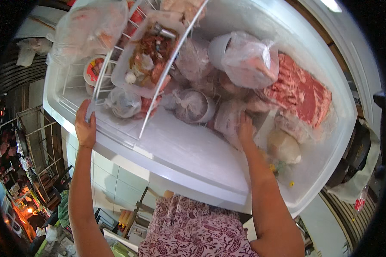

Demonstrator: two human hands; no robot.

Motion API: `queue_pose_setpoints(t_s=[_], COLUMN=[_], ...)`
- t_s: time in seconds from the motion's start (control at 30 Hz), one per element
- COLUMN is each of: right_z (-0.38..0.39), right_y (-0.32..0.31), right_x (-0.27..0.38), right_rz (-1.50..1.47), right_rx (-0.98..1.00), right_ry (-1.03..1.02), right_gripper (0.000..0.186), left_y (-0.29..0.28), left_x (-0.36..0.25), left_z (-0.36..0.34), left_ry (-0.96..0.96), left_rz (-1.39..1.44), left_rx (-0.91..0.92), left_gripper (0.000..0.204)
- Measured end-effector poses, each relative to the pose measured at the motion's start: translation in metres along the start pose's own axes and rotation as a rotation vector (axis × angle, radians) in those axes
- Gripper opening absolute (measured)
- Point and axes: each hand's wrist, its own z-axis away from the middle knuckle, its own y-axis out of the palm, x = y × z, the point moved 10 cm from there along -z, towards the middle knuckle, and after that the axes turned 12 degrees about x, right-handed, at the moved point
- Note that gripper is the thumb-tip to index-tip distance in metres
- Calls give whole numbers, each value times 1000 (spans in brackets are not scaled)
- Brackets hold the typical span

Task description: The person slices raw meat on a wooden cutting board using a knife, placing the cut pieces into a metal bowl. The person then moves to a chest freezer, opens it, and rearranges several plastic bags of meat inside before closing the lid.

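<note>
Leans over a white chest freezer (pixel 193 150) beside pale tiles (pixel 103 173). Rests left hand (pixel 86 127), with fingers apart, on its rim (pixel 116 146). Touches a plastic bag (pixel 228 119) inside with right hand (pixel 245 129) (cannot tell whether clamped, with fingertips indistinct).

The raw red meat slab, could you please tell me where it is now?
In the head view, the raw red meat slab lies toward the right inside the white chest freezer, beside the knotted plastic bag and up-right of the right hand.
</note>
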Motion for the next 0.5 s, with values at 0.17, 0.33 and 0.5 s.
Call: queue_pose_setpoints(t_s=[0.17,0.33,0.5], right_z=[5,5,-7], right_y=[57,78,32], right_x=[-56,-64,-65], right_rz=[-648,-520,-477], right_rx=[198,343,-5], right_ry=[305,334,373], right_gripper=[72,49,29], left_y=[1,2,3], left_x=[1,8,7], left_z=[-4,-4,-5], left_ry=[55,-7,-6], left_rz=[-36,-3,-6], left_rx=[-26,-15,-3], left_gripper=[46,46,45])
